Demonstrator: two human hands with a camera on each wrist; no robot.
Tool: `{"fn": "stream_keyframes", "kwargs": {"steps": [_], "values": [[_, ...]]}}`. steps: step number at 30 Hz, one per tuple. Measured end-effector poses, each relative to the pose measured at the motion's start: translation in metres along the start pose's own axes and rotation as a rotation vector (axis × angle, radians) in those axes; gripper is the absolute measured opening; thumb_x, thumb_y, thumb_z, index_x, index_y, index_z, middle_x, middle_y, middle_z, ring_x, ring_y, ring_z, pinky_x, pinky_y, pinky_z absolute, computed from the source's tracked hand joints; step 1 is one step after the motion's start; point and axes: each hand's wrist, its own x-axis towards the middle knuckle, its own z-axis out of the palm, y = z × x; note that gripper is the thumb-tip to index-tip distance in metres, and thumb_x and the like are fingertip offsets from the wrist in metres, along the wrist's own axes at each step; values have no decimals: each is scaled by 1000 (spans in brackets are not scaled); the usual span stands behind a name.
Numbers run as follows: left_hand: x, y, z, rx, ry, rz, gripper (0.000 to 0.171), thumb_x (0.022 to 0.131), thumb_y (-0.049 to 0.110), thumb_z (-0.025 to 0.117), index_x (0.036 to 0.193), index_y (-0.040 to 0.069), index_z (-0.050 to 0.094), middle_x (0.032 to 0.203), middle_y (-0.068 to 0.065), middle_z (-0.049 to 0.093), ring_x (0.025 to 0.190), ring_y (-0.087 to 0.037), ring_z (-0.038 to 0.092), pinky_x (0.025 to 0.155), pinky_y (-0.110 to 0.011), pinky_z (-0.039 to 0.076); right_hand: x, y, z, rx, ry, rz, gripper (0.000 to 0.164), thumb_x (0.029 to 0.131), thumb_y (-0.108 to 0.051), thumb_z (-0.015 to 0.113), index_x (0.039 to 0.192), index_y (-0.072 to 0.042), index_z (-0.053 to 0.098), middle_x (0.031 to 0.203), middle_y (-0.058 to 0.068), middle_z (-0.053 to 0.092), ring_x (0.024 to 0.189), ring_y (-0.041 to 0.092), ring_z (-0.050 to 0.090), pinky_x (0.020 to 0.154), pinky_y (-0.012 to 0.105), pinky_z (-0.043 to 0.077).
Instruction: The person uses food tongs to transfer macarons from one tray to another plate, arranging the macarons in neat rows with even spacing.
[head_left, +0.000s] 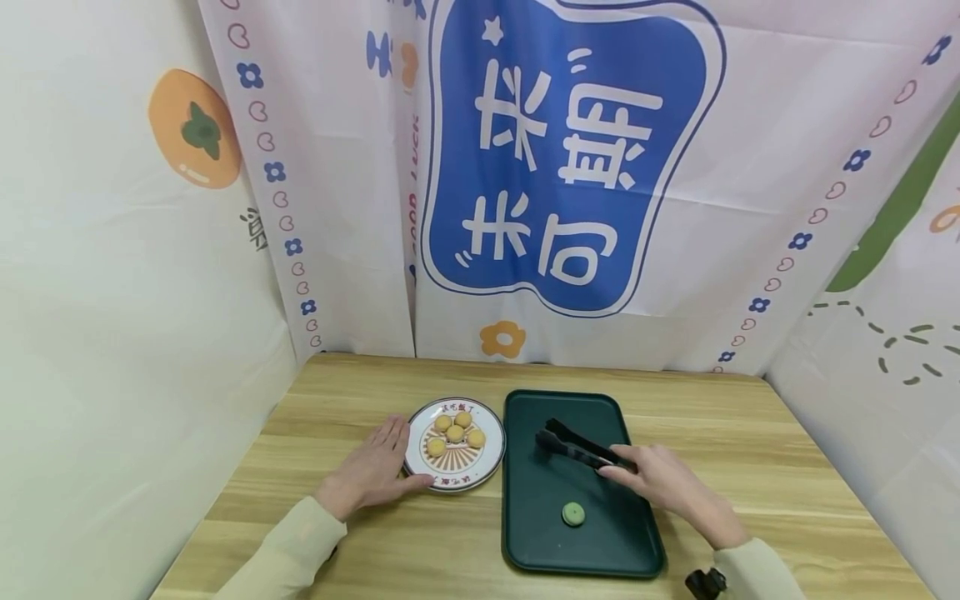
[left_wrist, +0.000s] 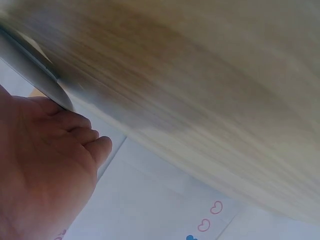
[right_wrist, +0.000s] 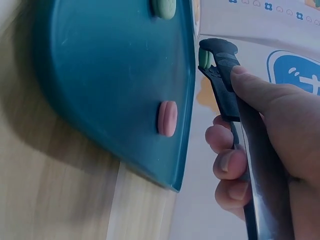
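Note:
My right hand (head_left: 660, 478) grips black tongs (head_left: 576, 447) over the dark green tray (head_left: 540, 546). In the right wrist view the tongs' tips close round a green macaron (right_wrist: 204, 58), which the tips hide in the head view. Lower on the tray lies another green macaron (head_left: 573, 513). A pink macaron (right_wrist: 168, 118) shows on the tray in the right wrist view only. My left hand (head_left: 372, 468) lies against the left rim of a round white plate (head_left: 489, 462), fingers extended and thumb at its near edge. Several yellow macarons (head_left: 454, 433) sit on that plate.
Plate and tray stand side by side on a wood-grain table (head_left: 420, 542). Behind the table hangs a printed cloth (head_left: 360, 275), with further white cloth walls at left and right. A small black object (head_left: 705, 583) shows by the right sleeve.

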Motion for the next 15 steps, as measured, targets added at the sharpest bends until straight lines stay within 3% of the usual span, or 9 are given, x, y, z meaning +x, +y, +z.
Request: {"fn": "stream_keyframes", "kwargs": {"steps": [5,15], "values": [[0,0,0,10,-4,-3,113,85,82,37,150,-10,26,159,-28,22,150,-39,20,124,-48,22,3,-5,2,-9,5,-2,63,93,-54,59,129,-3,63,54,-11,38,44,2,38,43,18,32],[0,0,1,17,-6,-4,111,86,80,40,150,-10,26,159,-28,23,150,-39,21,124,-49,23,13,-18,7,1,7,-94,58,94,-52,57,125,-4,66,60,-14,41,47,-2,35,45,16,31]]}}
